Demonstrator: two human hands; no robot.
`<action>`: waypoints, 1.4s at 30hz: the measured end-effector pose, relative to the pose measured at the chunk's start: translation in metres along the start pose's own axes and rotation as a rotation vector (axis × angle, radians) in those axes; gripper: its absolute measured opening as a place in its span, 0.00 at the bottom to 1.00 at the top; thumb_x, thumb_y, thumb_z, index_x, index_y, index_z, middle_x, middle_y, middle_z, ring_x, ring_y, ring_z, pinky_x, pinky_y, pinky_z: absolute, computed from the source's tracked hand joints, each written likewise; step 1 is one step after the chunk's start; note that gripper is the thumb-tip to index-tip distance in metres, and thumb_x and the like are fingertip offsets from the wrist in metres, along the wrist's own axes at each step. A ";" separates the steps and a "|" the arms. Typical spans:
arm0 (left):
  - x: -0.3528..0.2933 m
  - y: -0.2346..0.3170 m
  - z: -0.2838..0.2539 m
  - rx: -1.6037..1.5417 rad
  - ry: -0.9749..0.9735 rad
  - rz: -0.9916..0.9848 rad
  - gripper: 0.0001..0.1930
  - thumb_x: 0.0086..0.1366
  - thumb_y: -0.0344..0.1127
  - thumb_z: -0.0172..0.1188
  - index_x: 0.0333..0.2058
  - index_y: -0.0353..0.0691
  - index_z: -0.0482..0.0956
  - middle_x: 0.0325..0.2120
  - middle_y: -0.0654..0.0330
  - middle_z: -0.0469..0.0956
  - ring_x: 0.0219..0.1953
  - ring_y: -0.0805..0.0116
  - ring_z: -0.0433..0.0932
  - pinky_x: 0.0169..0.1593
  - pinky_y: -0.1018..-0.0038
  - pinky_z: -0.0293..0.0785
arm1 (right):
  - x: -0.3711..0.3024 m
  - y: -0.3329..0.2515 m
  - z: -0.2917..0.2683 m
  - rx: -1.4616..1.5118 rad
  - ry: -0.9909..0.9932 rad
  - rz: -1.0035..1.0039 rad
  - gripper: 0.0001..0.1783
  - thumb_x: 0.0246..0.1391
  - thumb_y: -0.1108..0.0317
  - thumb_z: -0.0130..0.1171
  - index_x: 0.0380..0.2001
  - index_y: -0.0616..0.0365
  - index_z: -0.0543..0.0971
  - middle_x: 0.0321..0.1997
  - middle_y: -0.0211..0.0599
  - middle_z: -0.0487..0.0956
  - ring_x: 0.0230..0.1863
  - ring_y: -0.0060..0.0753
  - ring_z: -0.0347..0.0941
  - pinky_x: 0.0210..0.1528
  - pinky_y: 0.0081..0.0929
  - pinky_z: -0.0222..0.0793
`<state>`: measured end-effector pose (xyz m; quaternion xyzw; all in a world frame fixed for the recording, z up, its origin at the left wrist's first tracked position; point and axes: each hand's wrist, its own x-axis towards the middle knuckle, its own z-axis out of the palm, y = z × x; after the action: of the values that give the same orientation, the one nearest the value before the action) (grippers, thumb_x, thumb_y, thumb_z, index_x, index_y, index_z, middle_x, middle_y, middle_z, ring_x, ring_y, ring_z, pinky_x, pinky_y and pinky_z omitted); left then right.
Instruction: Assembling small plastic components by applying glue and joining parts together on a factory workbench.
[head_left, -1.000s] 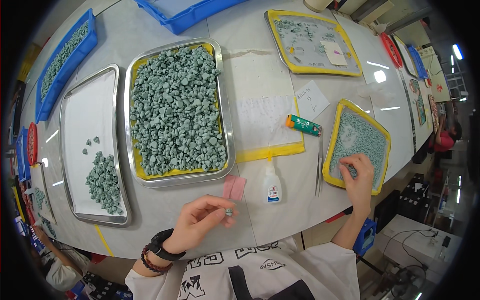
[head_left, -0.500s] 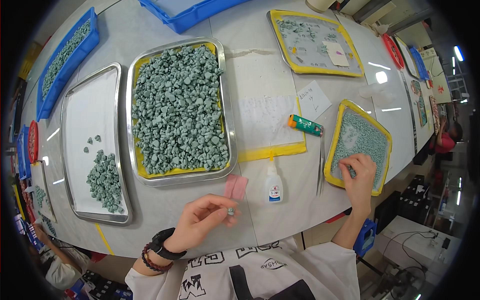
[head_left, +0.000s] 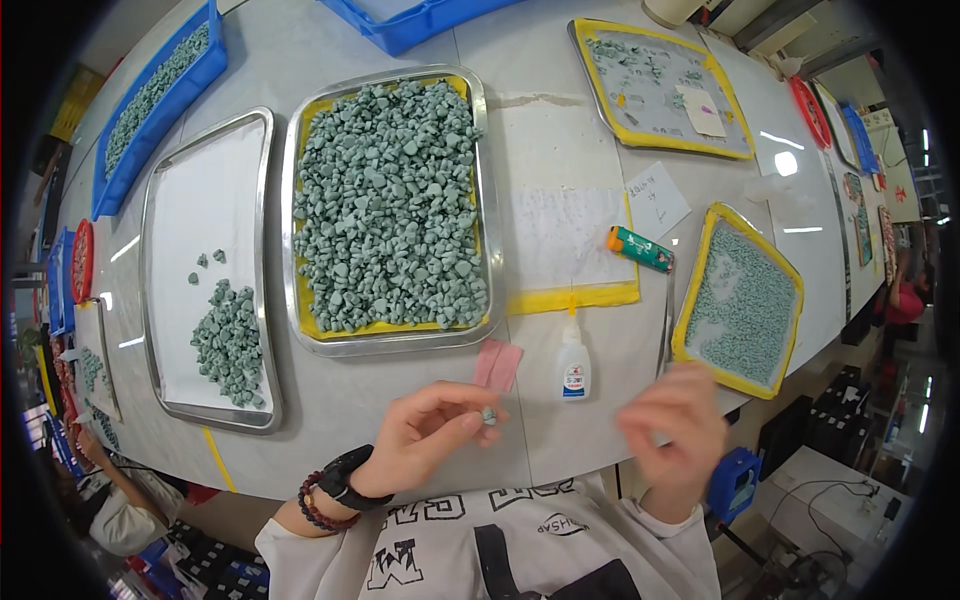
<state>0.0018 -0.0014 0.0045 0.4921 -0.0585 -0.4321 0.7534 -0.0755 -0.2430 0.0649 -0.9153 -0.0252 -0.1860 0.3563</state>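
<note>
My left hand (head_left: 430,430) pinches a small green stone-like piece (head_left: 488,415) between thumb and fingertips, above the table's near edge. My right hand (head_left: 675,435) is raised to its right, blurred by motion. Its fingers are curled together, and what they hold, if anything, cannot be made out. A white glue bottle (head_left: 574,368) with a yellow tip stands between the hands, farther back. Pink cloth (head_left: 497,365) lies just beyond my left fingertips. Beyond my right hand is a yellow-edged tray (head_left: 790,352) of tiny green pieces (head_left: 735,290).
A metal tray (head_left: 492,240) heaped with green pieces sits in the middle; a white-lined tray (head_left: 175,290) with a smaller pile is left of it. Tweezers (head_left: 667,318) and a green-orange tube (head_left: 640,248) lie right. Farther back are another yellow-edged tray (head_left: 690,150) and blue bins (head_left: 212,75).
My right hand has left the yellow-edged tray of tiny pieces and come back toward me and leftward. My left hand keeps its pinch on the green piece. The whole view has shifted slightly.
</note>
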 end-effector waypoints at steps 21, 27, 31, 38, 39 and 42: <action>-0.001 0.004 -0.001 0.625 0.029 0.405 0.12 0.59 0.15 0.50 0.42 0.28 0.75 0.40 0.47 0.77 0.43 0.62 0.78 0.43 0.71 0.78 | 0.010 -0.020 0.070 0.160 -0.134 -0.008 0.12 0.29 0.78 0.67 0.24 0.55 0.79 0.26 0.27 0.74 0.28 0.31 0.69 0.37 0.29 0.59; 0.000 0.001 -0.003 0.413 0.030 0.330 0.11 0.60 0.17 0.53 0.42 0.28 0.76 0.39 0.48 0.78 0.41 0.65 0.78 0.43 0.73 0.78 | 0.004 -0.021 0.075 0.119 -0.085 -0.031 0.12 0.30 0.78 0.67 0.24 0.56 0.79 0.26 0.28 0.74 0.27 0.32 0.69 0.37 0.29 0.60; -0.001 0.001 -0.001 0.084 0.034 0.169 0.10 0.61 0.18 0.53 0.42 0.27 0.75 0.38 0.49 0.78 0.40 0.68 0.78 0.43 0.74 0.78 | 0.006 -0.019 0.073 0.269 -0.070 0.055 0.12 0.30 0.78 0.66 0.25 0.56 0.80 0.26 0.28 0.74 0.28 0.33 0.69 0.37 0.30 0.61; -0.001 0.000 -0.002 0.046 0.037 0.115 0.10 0.62 0.19 0.53 0.42 0.27 0.74 0.39 0.51 0.77 0.39 0.69 0.78 0.43 0.75 0.77 | 0.009 -0.015 0.076 0.215 -0.095 -0.032 0.12 0.31 0.76 0.66 0.26 0.55 0.79 0.28 0.27 0.75 0.29 0.31 0.70 0.36 0.30 0.60; -0.001 -0.002 -0.003 0.051 0.045 0.129 0.10 0.62 0.19 0.53 0.42 0.27 0.75 0.39 0.51 0.77 0.39 0.69 0.78 0.43 0.75 0.77 | 0.009 -0.015 0.077 0.217 -0.096 -0.033 0.12 0.31 0.76 0.66 0.26 0.55 0.79 0.28 0.27 0.75 0.29 0.31 0.70 0.36 0.30 0.60; -0.001 -0.008 -0.005 0.063 0.057 0.155 0.10 0.61 0.19 0.53 0.42 0.27 0.75 0.39 0.51 0.77 0.40 0.68 0.78 0.44 0.74 0.77 | 0.005 -0.014 0.084 0.163 -0.061 -0.049 0.12 0.31 0.76 0.66 0.25 0.55 0.78 0.28 0.26 0.74 0.29 0.31 0.70 0.37 0.30 0.61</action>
<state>-0.0004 0.0012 -0.0038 0.5216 -0.0884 -0.3561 0.7702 -0.0460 -0.1770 0.0188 -0.8877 -0.0736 -0.1641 0.4239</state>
